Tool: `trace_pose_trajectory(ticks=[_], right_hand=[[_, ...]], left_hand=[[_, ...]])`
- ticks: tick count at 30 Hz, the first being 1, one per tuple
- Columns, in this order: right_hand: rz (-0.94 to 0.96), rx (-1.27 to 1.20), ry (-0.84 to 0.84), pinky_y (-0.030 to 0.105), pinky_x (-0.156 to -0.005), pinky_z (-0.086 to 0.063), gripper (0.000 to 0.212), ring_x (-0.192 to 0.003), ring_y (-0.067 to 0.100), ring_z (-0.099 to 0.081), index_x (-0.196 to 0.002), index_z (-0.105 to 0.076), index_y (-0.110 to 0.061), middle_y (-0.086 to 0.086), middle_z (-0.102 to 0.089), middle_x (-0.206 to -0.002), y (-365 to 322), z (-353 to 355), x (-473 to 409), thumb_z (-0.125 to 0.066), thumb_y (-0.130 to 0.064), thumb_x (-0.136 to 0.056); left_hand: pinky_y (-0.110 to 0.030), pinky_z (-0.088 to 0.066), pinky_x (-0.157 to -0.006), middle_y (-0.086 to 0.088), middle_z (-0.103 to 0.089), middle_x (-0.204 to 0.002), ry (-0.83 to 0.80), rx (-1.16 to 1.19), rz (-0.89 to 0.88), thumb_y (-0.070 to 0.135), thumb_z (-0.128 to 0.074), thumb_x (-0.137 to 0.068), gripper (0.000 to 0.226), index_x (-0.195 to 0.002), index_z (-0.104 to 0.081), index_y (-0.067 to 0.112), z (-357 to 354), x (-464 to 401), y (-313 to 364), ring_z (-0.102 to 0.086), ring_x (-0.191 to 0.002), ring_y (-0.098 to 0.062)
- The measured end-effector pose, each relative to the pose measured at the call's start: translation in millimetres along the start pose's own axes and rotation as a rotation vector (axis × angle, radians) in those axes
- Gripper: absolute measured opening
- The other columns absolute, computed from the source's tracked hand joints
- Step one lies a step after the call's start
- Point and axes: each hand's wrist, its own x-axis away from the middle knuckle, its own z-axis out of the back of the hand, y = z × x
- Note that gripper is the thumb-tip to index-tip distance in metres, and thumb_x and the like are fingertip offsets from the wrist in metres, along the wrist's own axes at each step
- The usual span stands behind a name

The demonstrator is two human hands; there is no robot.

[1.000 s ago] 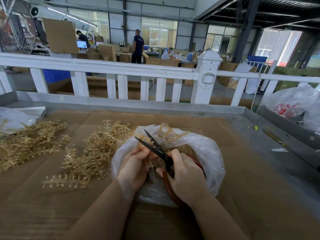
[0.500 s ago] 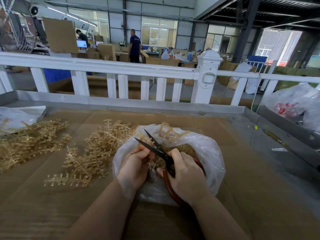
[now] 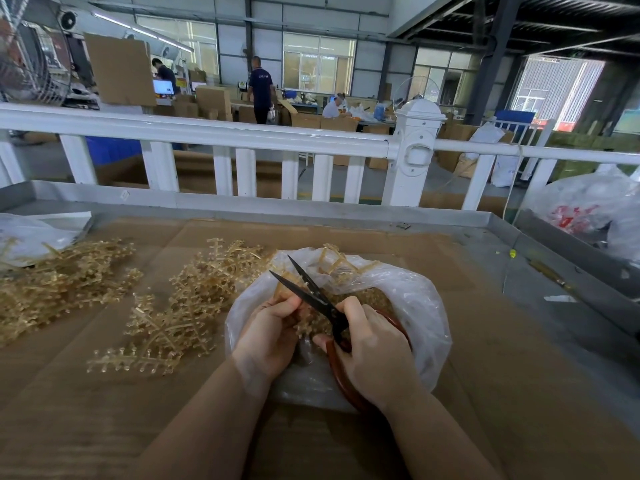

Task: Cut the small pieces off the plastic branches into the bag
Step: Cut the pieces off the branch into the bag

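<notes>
A clear plastic bag (image 3: 419, 306) lies open on the cardboard-covered table, holding small amber pieces. My left hand (image 3: 270, 334) pinches an amber plastic branch (image 3: 308, 325) over the bag's mouth. My right hand (image 3: 374, 355) grips black scissors (image 3: 308, 289) by their red-brown handles (image 3: 341, 379). The blades stand apart and point up and to the left, just above the branch. More branches (image 3: 339, 265) stick out of the bag's far side.
A pile of amber branches (image 3: 180, 306) lies left of the bag, another heap (image 3: 59, 282) further left by a white bag (image 3: 31, 233). A white railing (image 3: 214, 136) runs behind the table's metal rim (image 3: 571, 271). Filled plastic bags (image 3: 588, 213) sit at right.
Both hands have stayed over the bag with the scissors' blades apart. The view has shifted slightly; nothing else has visibly moved.
</notes>
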Motion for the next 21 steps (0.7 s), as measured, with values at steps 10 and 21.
trace_pose_trajectory(ticks=[10, 21], right_hand=[[0.012, 0.01, -0.007, 0.023, -0.085, -0.049, 0.045, -0.1, 0.013, -0.057, -0.121, -0.055, -0.019, -0.003, -0.063, -0.107, -1.0, 0.4, 2.1, -0.059, -0.049, -0.087], [-0.008, -0.021, -0.004, 0.022, -0.076, -0.054, 0.038, -0.092, 0.013, -0.063, -0.12, -0.057, -0.013, 0.001, -0.066, -0.1, -4.1, 3.5, 2.6, -0.06, -0.037, -0.09]], left_hand=[[-0.05, -0.041, -0.103, -0.028, -0.057, -0.117, 0.05, 0.014, -0.045, -0.004, -0.034, -0.096, 0.027, -0.106, -0.059, -0.005, -0.8, 1.1, -2.3, -0.056, -0.107, -0.039], [-0.045, -0.03, -0.11, -0.021, -0.044, -0.114, 0.077, -0.029, -0.02, -0.004, -0.042, -0.093, 0.036, -0.128, -0.049, -0.012, -1.4, -1.5, -3.8, -0.038, -0.105, -0.03]])
